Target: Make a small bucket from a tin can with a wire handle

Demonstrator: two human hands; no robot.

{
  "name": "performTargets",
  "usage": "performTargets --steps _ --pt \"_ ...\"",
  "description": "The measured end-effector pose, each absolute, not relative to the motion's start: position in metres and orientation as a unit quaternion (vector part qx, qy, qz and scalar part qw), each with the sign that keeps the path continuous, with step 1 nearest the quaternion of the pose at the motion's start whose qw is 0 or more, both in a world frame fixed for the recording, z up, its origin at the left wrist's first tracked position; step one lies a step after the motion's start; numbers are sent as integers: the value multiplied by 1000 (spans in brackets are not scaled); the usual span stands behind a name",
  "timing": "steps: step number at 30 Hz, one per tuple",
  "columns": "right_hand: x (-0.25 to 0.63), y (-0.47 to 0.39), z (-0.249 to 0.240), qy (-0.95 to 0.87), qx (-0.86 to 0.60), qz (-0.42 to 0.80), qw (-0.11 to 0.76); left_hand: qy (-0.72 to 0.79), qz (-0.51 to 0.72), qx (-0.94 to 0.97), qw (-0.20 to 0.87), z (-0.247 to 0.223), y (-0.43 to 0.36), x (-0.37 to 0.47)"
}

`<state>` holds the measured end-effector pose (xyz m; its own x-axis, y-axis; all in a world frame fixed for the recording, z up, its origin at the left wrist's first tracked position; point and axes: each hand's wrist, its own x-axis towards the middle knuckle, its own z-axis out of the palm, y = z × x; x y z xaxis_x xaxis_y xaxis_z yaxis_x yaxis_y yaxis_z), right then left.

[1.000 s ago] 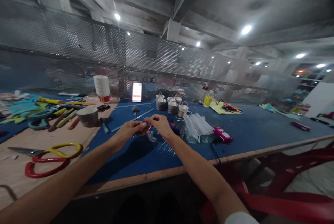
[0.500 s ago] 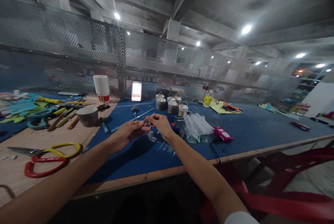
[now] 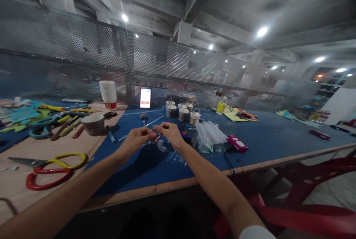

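Observation:
My left hand [image 3: 139, 137] is closed in a pinch above the blue tabletop. Its fingertips meet those of my right hand [image 3: 170, 133], also pinched. Between them is a thin pale strip, mostly covered by the fingers, with its kind unclear. Below the hands lies a clear crumpled piece of plastic [image 3: 161, 145]. Several thin clear sticks [image 3: 178, 157] are scattered beside my right wrist. Just beyond the hands, a long narrow strip [image 3: 155, 121] and a small dark lump [image 3: 143, 116] rest on the table. Small grey buckets with thin handles [image 3: 183, 114] stand behind.
At left are red-and-yellow scissors [image 3: 59, 166], a grey bowl [image 3: 94, 124], several tools and stacked paper cups [image 3: 108, 93]. Right of my hands lie clear plastic bags [image 3: 213, 133] and a pink device [image 3: 237, 143]. A yellow-labelled bottle [image 3: 221, 106] stands behind; a red chair [image 3: 308, 216] is at lower right.
My left hand has turned slightly and its fingers have curled closer together against the right fingertips. My right hand has barely shifted. The things on the table are unchanged.

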<state>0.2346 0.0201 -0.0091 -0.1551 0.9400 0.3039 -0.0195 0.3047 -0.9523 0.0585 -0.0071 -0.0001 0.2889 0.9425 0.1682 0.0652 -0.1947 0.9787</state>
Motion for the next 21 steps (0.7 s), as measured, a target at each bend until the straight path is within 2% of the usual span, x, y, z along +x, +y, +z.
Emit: performTargets --steps 4,9,15,21 --pt "234 18 -7 -605 -381 464 523 386 402 611 562 3 -11 61" --pt "233 16 -4 -600 -395 461 521 406 441 638 485 1 -11 64" --pt "234 18 -6 -601 -373 471 527 364 412 605 577 0 -12 61" --pt "233 17 -5 -605 -381 469 518 374 439 611 542 1 -11 60"
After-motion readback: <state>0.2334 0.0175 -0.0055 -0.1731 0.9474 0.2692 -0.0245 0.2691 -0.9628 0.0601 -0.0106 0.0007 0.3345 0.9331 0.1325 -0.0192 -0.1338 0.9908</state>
